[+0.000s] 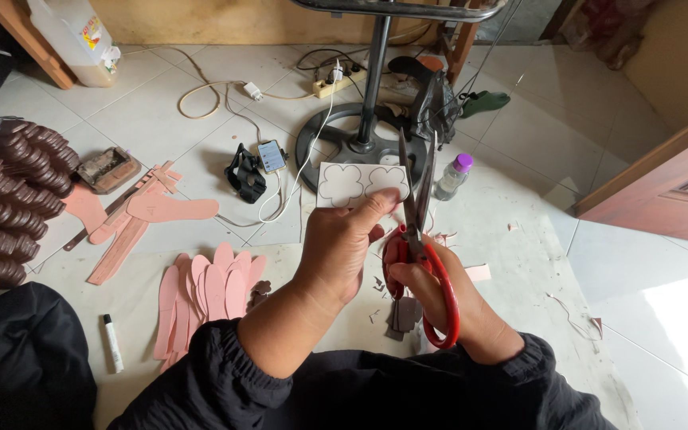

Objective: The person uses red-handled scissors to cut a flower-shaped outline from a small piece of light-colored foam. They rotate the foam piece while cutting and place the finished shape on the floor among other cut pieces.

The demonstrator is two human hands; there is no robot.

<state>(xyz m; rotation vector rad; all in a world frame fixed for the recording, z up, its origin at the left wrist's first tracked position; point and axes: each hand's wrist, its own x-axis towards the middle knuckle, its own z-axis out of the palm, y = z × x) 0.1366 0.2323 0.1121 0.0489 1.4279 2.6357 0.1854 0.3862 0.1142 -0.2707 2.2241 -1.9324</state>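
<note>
My left hand (342,247) pinches the lower edge of a pale card (356,183) with two rounded lobed outlines drawn on it, holding it up above the floor. My right hand (439,299) grips red-handled scissors (420,239), whose dark blades point upward and stand slightly apart beside the card's right edge. Both forearms wear black sleeves. Small offcuts (402,312) lie on the floor under my hands.
Pink sole-shaped cutouts (205,291) fan out at lower left, more pink pieces (149,211) beyond. A marker (112,342), stacked brown soles (5,199), a phone (271,156) on a cable, a small bottle (453,177), a round stand base (360,143) and a power strip (338,82) surround me.
</note>
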